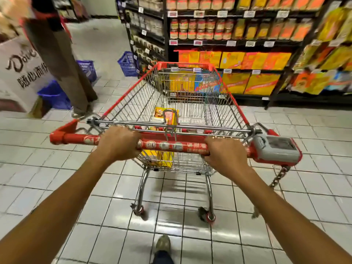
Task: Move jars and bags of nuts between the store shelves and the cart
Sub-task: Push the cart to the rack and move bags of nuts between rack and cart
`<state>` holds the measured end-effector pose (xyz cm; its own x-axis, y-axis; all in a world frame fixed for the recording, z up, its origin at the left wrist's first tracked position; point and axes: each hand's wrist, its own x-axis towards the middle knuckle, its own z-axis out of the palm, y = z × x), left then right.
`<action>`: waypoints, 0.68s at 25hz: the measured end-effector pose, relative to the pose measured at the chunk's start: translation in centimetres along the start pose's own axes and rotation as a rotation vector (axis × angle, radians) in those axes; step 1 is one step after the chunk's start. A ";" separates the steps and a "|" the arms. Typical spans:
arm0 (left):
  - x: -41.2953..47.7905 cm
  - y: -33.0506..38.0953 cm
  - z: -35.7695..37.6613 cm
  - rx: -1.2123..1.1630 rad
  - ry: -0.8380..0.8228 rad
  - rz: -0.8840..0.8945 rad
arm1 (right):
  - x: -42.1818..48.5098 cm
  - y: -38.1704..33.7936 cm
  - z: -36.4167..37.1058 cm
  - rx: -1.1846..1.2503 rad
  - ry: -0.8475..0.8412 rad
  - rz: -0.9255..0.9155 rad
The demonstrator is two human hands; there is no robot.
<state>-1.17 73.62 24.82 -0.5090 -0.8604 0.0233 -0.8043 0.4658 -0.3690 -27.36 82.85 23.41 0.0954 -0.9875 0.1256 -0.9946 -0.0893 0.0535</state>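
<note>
A wire shopping cart (224, 103) with red trim stands on the tiled floor in front of me. Both hands grip its red handle bar (171, 146): my left hand (119, 142) left of centre, my right hand (225, 153) right of centre. Yellow and orange bags of nuts (166, 115) lie at the bottom of the basket near the handle end. Straight beyond the cart, store shelves hold rows of jars (202, 28) on the upper levels and yellow and orange packs (247, 60) lower down. The picture is blurred by motion.
A person's legs (62, 60) stand at the cart's front left corner. Blue plastic baskets (127, 62) sit on the floor by the shelf end, another (54, 96) beside a white display at left. A grey coin lock (276, 149) with a chain hangs off the handle's right end.
</note>
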 end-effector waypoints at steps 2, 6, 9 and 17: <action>0.0 1.9 -0.9 0.004 0.001 0.031 | -1.9 1.4 -0.2 0.002 0.000 0.024; 1.5 5.4 -2.3 0.002 -0.006 0.084 | -4.4 4.7 -0.4 0.012 0.020 0.078; 3.8 8.7 -3.7 -0.019 -0.005 0.125 | -5.3 8.3 -0.3 -0.016 0.018 0.094; 14.6 19.7 -7.1 -0.052 0.059 0.177 | -4.6 22.9 0.9 -0.108 0.090 0.206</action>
<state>-26.58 71.71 24.47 -0.6600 -0.7511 0.0174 -0.7145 0.6203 -0.3237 -50.64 85.22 23.19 -0.1012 -0.9675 0.2318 -0.9836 0.1322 0.1227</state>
